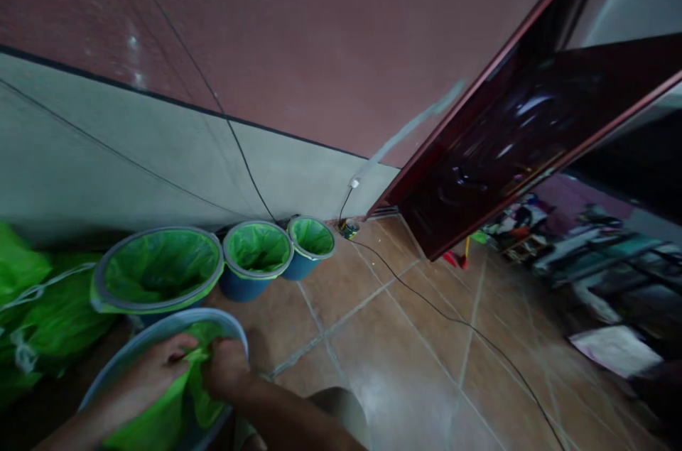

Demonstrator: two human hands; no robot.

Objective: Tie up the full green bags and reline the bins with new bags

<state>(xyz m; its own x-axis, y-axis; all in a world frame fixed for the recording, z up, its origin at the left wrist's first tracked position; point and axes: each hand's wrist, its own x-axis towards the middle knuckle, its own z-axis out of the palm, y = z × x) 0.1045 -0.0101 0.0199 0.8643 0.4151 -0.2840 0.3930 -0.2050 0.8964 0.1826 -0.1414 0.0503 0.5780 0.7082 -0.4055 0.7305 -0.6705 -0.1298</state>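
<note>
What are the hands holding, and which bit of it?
The left hand and right hand hold a green plastic bag by a bunched-up part between them. I can't tell if that's its edge.

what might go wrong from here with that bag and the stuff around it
The green bag looks thin and is pulled tight toward the left hand and right hand, so it might tear. The bin under it appears close to the large lined bin, so a sharp tug might bump the two together. The dark cable runs loose over the floor and could catch a foot.
</note>
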